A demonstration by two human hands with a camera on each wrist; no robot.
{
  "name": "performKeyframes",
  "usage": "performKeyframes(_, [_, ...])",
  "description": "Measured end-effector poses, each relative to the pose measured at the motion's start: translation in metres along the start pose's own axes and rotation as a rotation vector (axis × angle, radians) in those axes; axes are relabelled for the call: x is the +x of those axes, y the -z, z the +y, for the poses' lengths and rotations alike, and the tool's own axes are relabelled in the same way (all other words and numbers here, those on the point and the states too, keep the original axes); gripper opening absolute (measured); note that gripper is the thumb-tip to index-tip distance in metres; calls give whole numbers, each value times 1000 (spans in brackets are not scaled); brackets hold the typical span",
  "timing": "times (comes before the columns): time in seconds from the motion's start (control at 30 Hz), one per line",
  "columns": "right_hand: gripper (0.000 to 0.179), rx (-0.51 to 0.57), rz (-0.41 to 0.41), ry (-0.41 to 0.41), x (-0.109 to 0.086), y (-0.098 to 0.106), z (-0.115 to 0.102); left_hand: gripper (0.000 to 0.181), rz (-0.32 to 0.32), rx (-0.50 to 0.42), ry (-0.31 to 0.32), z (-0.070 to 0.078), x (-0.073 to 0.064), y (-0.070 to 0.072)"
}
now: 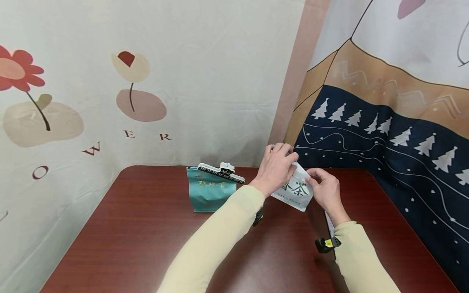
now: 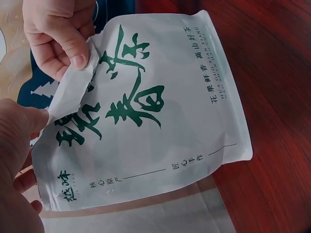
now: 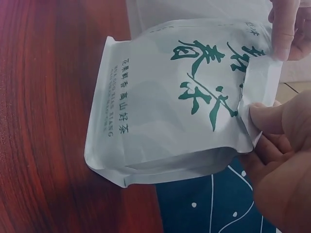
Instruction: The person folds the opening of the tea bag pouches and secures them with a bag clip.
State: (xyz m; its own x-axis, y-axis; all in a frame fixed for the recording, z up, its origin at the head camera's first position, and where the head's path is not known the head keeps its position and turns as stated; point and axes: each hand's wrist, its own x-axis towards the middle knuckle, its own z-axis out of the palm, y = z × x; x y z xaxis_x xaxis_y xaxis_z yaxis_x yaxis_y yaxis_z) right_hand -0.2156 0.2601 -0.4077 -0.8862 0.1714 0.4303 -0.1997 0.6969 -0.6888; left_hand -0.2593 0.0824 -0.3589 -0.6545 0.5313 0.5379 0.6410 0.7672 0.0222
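Note:
Both hands hold a white tea bag [image 1: 293, 198] with green lettering above the far part of the table. Its top edge is folded over in a flap [image 2: 73, 93]. My left hand [image 1: 275, 169] pinches one end of this fold, thumb on the printed side. At the other end, my right hand [image 1: 327, 191] pinches the flap between thumb and fingers, as the right wrist view shows at the right thumb [image 3: 267, 119]. Left of the hands stands a teal bag [image 1: 209, 195], with a black-and-white clip [image 1: 221, 173] across its top.
The dark red-brown table [image 1: 135, 232] reaches back to a light printed cloth [image 1: 220, 81]. A navy cloth with tree shapes [image 1: 388, 138] hangs at the right. Beside the right wrist, a thin white strip with a dark edge [image 1: 329, 224] is partly hidden by the arm.

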Motion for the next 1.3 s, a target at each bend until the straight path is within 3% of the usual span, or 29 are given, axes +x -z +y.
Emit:
performKeyframes(0.17, [10, 16, -10, -3, 0, 1, 0, 24, 8, 7, 14, 1, 1, 1])
performKeyframes(0.43, [10, 40, -45, -15, 0, 4, 1, 28, -60, 44, 44, 0, 2, 3])
performKeyframes(0.77, [15, -6, -73, 12, -3, 8, 3, 26, -49, 5, 22, -3, 3, 0])
performKeyframes(1.0, [21, -16, -147, -26, -9, 15, 5, 24, -45, 9, 34, 0, 6, -2])
performKeyframes(1.3, [17, -41, -81, 8, -6, 14, 5, 18, -28, 6, 40, 2, 10, -1])
